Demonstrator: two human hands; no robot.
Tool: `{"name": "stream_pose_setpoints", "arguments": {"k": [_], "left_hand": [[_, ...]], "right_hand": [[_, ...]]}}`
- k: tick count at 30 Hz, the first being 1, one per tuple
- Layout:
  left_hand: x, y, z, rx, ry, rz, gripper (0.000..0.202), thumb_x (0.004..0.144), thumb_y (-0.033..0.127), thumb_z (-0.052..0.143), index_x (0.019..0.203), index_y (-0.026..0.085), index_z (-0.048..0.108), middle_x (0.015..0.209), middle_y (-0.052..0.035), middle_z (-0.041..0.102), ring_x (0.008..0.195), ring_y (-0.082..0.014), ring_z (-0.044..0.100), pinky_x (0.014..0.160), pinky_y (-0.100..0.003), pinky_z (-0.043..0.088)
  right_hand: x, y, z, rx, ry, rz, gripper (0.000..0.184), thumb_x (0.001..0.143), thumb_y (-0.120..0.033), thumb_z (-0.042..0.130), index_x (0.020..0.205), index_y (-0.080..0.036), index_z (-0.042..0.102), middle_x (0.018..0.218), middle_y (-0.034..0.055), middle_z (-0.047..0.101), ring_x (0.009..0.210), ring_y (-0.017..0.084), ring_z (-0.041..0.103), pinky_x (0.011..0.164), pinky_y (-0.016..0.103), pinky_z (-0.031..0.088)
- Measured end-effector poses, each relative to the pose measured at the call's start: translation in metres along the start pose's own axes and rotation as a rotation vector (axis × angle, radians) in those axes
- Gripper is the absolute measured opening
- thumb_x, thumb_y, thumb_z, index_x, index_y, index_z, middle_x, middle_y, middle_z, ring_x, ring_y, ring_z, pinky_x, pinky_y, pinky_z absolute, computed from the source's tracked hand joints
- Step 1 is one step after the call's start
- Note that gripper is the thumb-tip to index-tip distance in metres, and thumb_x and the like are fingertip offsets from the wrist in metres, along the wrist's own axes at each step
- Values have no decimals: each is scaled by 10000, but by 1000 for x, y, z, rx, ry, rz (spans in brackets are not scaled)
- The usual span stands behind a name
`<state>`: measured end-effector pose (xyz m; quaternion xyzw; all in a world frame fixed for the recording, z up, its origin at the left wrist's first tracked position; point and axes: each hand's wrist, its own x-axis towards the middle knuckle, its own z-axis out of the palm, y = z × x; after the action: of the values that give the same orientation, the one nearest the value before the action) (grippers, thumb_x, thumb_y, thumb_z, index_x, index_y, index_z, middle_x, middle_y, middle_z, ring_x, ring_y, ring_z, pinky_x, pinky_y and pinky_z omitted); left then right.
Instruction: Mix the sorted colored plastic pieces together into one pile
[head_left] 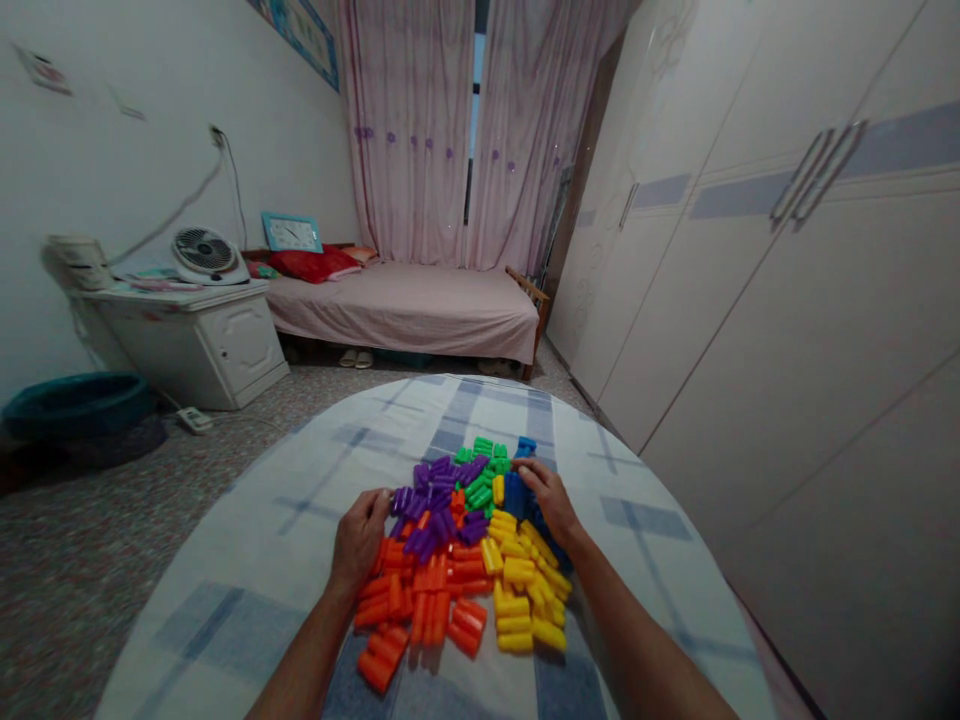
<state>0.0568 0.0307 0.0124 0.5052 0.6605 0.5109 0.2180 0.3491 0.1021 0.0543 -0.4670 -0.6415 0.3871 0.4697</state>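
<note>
A pile of plastic tube-shaped blocks lies on a checked cloth (315, 480). Orange blocks (420, 600) sit nearest me, yellow blocks (521, 590) to their right, purple blocks (435, 500) behind, green blocks (484, 475) and blue blocks (517, 490) at the far side. My left hand (360, 540) rests at the pile's left edge, fingers curled against purple and orange blocks. My right hand (547, 500) lies on the right side, fingers over blue and green blocks. Whether either hand grips a block is hidden.
The cloth covers a rounded surface with edges falling off left and right. A wardrobe (787, 300) stands close on the right. Beyond are a pink bed (405, 305), a white cabinet (202, 345) with a fan (204, 255), and a blue basin (75, 405) on the floor.
</note>
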Motion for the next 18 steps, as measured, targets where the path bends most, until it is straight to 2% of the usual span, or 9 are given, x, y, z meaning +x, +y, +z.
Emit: {"name": "stream_pose_setpoints", "arguments": {"k": [3,5,6,8,9,11,12,15,18], "left_hand": [[0,-1,0,-9,-5,-4,456,814,535,414,910,170,670,888,-59,709,850,-203,630,790,-294,472],[-1,-1,0,-17,-13,-14,451,817,534,415,916,173,667,898,-59,708,858,-204,629,794,-295,469],[-1,-1,0,-21,-17,-18,450,820,533,414,923,173,665,905,-60,706,862,-205,628,796,-296,467],[-2,-2,0,-25,-25,-20,449,829,531,409,935,173,658,919,-62,701,868,-205,621,800,-298,462],[-2,-2,0,-27,-28,-17,448,834,529,405,937,172,655,923,-64,698,871,-205,617,803,-299,459],[-2,-2,1,-28,-34,-8,444,842,525,398,935,171,650,922,-66,694,872,-205,612,805,-301,454],[-2,-2,1,-27,-37,-5,441,845,523,394,931,172,648,914,-65,693,869,-206,610,803,-303,452],[-1,-1,1,-11,-41,-9,435,852,522,386,923,180,646,894,-57,692,859,-205,611,797,-304,452],[-1,1,0,7,-33,-13,435,856,519,379,916,184,650,886,-51,696,850,-203,615,791,-301,456]], "right_hand": [[-13,-25,16,-29,-143,-50,314,812,-444,541,981,-211,666,997,47,685,948,211,611,832,339,465],[-16,-39,24,-70,-254,-136,279,846,-409,506,987,-227,664,1010,34,675,951,189,606,827,315,461],[-14,-43,25,-95,-280,-188,274,859,-400,488,991,-234,662,1020,30,669,962,181,600,840,309,455],[-1,-42,23,-173,-208,-254,293,874,-399,453,1018,-240,653,1070,34,651,1013,178,577,889,313,433],[9,-37,20,-221,-114,-251,315,873,-408,442,1042,-235,644,1113,45,636,1051,185,560,921,327,418],[34,-19,9,-381,88,-120,375,857,-426,431,1124,-233,608,1234,64,577,1159,201,497,991,364,368],[46,-7,4,-417,122,-67,407,833,-433,464,1149,-214,596,1280,91,545,1218,229,446,1031,405,320],[74,24,-8,-458,126,35,437,785,-465,526,1109,-190,623,1270,132,550,1232,282,429,1030,476,292],[82,41,-7,-459,48,65,380,789,-488,509,970,-199,675,1112,111,647,1114,263,527,976,440,354]]}}
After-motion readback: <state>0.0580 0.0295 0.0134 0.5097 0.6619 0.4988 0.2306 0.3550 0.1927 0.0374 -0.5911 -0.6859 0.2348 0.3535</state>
